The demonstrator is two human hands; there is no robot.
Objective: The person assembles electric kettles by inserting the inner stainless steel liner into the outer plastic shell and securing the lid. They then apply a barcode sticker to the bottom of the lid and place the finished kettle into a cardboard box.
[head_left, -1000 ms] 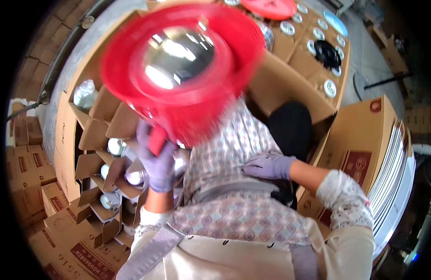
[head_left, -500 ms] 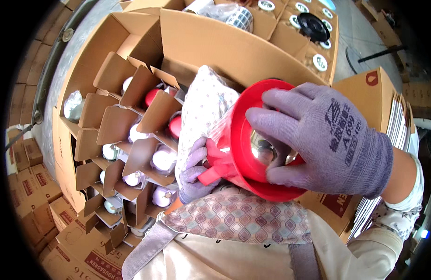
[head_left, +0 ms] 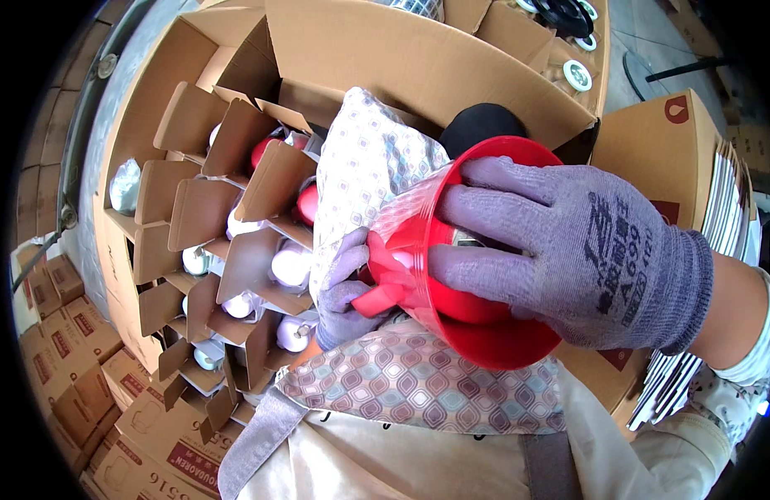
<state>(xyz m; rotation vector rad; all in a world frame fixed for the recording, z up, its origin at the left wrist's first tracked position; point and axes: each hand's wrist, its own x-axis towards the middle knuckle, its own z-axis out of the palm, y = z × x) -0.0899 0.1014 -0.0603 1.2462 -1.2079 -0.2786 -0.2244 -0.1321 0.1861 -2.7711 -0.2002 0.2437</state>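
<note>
In front of my chest lies a tilted red flask shell, a hollow plastic body with a wide flared rim and a red handle. My left hand, in a grey-purple glove, is wrapped round its narrower end beside the handle. My gloved right hand reaches into the wide opening, its fingers bent over a shiny silvery part inside. The thumb and whatever sits under the palm are hidden. A patterned cloth lies behind the left hand, on the carton's edge.
An open carton with cardboard dividers holds several white and red flasks at left. A black round thing shows behind the shell. At right stand a carton and stacked cardboard sheets. More cartons are piled lower left.
My right hand has moved deeper over the opening, its fingers closer together and covering more of the silvery part. The shell has tipped a little; the black round thing now shows behind it.
</note>
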